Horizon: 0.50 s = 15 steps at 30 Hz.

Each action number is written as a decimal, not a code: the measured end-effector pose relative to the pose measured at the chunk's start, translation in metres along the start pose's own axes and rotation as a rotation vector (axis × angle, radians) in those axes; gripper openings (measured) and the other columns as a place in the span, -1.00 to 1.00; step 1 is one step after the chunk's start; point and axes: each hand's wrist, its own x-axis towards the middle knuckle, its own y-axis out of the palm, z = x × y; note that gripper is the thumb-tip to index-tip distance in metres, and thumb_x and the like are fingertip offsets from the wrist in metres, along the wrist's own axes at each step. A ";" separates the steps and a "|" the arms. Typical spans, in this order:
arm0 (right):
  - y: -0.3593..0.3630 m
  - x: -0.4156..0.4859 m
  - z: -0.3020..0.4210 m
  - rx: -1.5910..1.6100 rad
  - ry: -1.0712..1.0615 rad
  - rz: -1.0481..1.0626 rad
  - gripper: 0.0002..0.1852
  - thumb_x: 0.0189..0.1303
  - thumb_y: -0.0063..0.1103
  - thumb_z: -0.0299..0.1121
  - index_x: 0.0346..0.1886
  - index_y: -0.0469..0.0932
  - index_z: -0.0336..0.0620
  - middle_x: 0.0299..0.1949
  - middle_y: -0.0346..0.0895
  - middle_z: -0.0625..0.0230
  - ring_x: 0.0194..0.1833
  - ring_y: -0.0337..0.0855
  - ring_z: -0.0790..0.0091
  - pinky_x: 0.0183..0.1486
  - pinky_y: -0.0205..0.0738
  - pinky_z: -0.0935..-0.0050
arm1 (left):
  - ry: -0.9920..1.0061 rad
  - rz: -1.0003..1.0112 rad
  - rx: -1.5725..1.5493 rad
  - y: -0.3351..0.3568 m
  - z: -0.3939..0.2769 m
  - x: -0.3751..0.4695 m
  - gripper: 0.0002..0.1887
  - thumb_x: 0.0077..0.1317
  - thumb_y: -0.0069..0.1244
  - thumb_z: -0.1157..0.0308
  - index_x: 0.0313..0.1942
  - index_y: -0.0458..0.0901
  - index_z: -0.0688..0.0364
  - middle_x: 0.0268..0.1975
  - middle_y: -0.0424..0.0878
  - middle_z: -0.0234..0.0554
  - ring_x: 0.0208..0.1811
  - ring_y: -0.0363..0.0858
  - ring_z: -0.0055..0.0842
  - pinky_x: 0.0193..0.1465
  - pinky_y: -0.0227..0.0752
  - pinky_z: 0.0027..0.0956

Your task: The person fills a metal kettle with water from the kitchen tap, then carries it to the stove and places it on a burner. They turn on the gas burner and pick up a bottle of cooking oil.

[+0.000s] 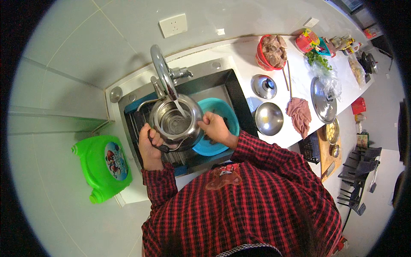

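Observation:
My left hand [149, 149] is closed round the black handle of a stainless steel kettle [189, 138], which is held over the sink [221, 91]. The kettle has no lid on, and a stream of water [180, 108] runs from the chrome faucet [165, 75] into its mouth. Water is pooled inside. At the kettle's right side, my right hand [216, 128] has its thumb and curled fingers against the metal; what lies under the fingers is hidden. Below that hand is a blue plastic basin [233, 112] in the sink, with dark bits in it.
To the right on the counter are a kettle-type lid [264, 86], a steel bowl [269, 119], a pink cloth [299, 114], chopsticks [286, 78], a large pot lid [322, 101] and a red container of meat pieces [265, 62]. A green jug [96, 167] stands left.

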 end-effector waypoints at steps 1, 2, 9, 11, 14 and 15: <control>0.000 0.000 0.000 0.020 -0.015 -0.007 -0.67 0.04 0.25 -0.37 -0.63 0.26 -0.21 -0.69 0.28 0.19 -0.62 0.28 0.33 -0.50 0.31 0.31 | 0.000 -0.020 0.006 0.000 0.000 0.000 -0.81 0.30 -0.04 0.22 -0.41 0.33 0.01 -0.63 0.27 -0.53 -0.73 0.17 -0.74 -0.71 0.02 -0.59; 0.000 -0.001 0.001 0.024 -0.020 -0.013 -0.67 0.03 0.24 -0.37 -0.62 0.25 -0.22 -0.69 0.29 0.13 -0.62 0.31 0.25 -0.49 0.31 0.28 | 0.006 -0.015 0.012 0.001 0.000 -0.001 -0.81 0.30 -0.04 0.23 -0.40 0.33 0.01 -0.63 0.27 -0.53 -0.72 0.17 -0.74 -0.71 0.02 -0.59; 0.000 -0.001 0.001 0.045 -0.013 -0.010 -0.68 0.06 0.23 -0.39 -0.62 0.26 -0.22 -0.71 0.29 0.09 -0.65 0.28 0.25 -0.51 0.30 0.27 | -0.002 0.000 -0.014 0.003 -0.001 -0.003 -0.83 0.32 -0.07 0.24 -0.40 0.32 0.00 -0.62 0.25 -0.54 -0.72 0.17 -0.75 -0.71 0.03 -0.59; 0.000 0.000 0.000 0.037 -0.019 -0.028 -0.68 0.05 0.23 -0.39 -0.63 0.26 -0.23 -0.71 0.29 0.08 -0.65 0.30 0.21 -0.51 0.30 0.26 | -0.005 -0.013 -0.013 0.003 -0.001 -0.003 -0.83 0.32 -0.08 0.25 -0.40 0.31 0.00 -0.63 0.25 -0.54 -0.72 0.17 -0.75 -0.71 0.04 -0.60; -0.001 0.002 -0.001 0.002 -0.040 -0.047 -0.69 0.03 0.24 -0.40 -0.64 0.27 -0.24 -0.70 0.30 0.05 -0.65 0.32 0.14 -0.51 0.30 0.26 | -0.003 0.000 -0.009 0.003 -0.001 -0.003 -0.82 0.32 -0.08 0.25 -0.42 0.30 0.01 -0.63 0.25 -0.54 -0.72 0.17 -0.75 -0.71 0.04 -0.60; -0.002 0.004 -0.001 -0.032 -0.045 -0.055 -0.69 0.03 0.23 -0.40 -0.64 0.27 -0.24 -0.70 0.30 0.04 -0.65 0.33 0.12 -0.51 0.30 0.26 | -0.001 0.016 -0.010 0.003 -0.001 -0.003 -0.81 0.32 -0.08 0.26 -0.43 0.30 0.01 -0.63 0.26 -0.54 -0.73 0.17 -0.75 -0.71 0.04 -0.59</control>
